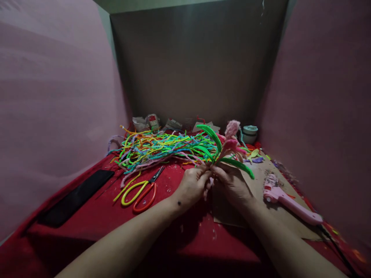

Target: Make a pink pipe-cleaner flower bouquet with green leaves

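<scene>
Near the middle of the view, both hands grip a pipe cleaner flower point(228, 144) by its lower end. Its fuzzy pink head points up and green leaves point(213, 135) spread to either side. My left hand point(193, 183) pinches the stem from the left, fingers closed. From the other side, my right hand point(232, 181) closes thumb and fingers around the base of the leaves. The two hands meet there, so the stem's end is mostly hidden.
A heap of colourful pipe cleaners point(156, 148) lies behind my hands. Scissors point(143, 191) with yellow and red handles and a black flat object point(77, 197) rest at left. At right, a pink glue gun point(290, 200) lies on brown cardboard point(228, 214); a lidded container point(249, 134) stands behind.
</scene>
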A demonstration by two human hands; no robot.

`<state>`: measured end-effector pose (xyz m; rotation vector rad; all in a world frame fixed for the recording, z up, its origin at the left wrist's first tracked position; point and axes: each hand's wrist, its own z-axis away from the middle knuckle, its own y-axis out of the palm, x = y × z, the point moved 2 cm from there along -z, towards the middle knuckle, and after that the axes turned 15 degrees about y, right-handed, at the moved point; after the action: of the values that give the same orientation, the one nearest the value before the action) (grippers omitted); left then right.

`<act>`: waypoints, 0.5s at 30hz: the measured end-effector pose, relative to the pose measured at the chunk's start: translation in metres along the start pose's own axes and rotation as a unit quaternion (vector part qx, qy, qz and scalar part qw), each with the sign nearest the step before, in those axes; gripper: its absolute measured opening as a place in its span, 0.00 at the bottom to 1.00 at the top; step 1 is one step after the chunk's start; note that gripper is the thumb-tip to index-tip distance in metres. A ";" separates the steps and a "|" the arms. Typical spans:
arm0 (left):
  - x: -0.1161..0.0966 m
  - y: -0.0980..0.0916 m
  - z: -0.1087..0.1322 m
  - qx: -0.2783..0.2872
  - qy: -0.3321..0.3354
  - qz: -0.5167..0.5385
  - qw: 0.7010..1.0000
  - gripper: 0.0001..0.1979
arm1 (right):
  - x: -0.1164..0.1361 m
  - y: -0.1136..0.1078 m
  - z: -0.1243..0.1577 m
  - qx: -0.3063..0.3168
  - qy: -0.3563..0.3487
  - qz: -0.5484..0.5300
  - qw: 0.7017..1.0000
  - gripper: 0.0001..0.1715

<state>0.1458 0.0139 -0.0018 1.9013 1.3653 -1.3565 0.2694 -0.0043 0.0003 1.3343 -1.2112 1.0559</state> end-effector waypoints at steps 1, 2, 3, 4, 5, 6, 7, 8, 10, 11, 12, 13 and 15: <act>0.001 0.000 0.000 -0.003 -0.019 0.030 0.999 0.11 | 0.001 0.001 0.001 0.005 -0.006 -0.003 1.000 0.05; 0.001 0.000 0.000 -0.009 -0.035 0.061 0.998 0.11 | 0.001 0.002 0.001 0.015 -0.007 -0.003 1.000 0.06; 0.001 0.000 -0.001 -0.013 -0.048 0.091 0.995 0.11 | 0.000 0.003 0.002 0.029 0.000 0.001 1.000 0.07; 0.001 0.000 -0.001 -0.015 -0.059 0.122 0.991 0.11 | -0.001 0.003 0.001 0.037 0.009 0.006 0.999 0.08; 0.002 -0.001 -0.001 -0.013 -0.071 0.154 0.985 0.11 | -0.003 0.003 0.001 0.041 0.015 0.011 0.999 0.10; 0.002 -0.001 -0.002 -0.009 -0.082 0.188 0.979 0.11 | -0.004 0.002 0.001 0.041 0.017 0.013 0.999 0.11; 0.003 -0.001 -0.002 -0.005 -0.091 0.222 0.971 0.11 | -0.005 0.001 0.001 0.037 0.017 0.011 0.999 0.11; 0.004 0.000 -0.002 -0.001 -0.097 0.255 0.962 0.11 | -0.005 0.000 0.001 0.028 0.018 0.006 0.999 0.11; 0.006 0.000 -0.002 0.011 -0.109 0.310 0.944 0.11 | -0.005 -0.002 0.000 0.017 0.038 -0.012 0.999 0.10; 0.007 0.001 -0.002 0.016 -0.115 0.333 0.936 0.10 | -0.005 -0.003 0.000 0.016 0.054 -0.024 0.998 0.10; 0.008 0.001 -0.002 0.020 -0.120 0.355 0.927 0.10 | -0.004 -0.003 0.000 0.017 0.067 -0.037 0.997 0.09; 0.008 0.001 -0.002 0.024 -0.127 0.375 0.918 0.09 | -0.004 -0.003 0.000 0.020 0.074 -0.051 0.996 0.08; 0.009 0.001 -0.001 0.030 -0.140 0.418 0.897 0.09 | -0.005 -0.004 -0.001 0.028 0.072 -0.064 0.995 0.06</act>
<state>0.1477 0.0184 -0.0092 1.8802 0.2731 -1.1391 0.2730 -0.0029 -0.0048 1.3354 -0.9828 1.0816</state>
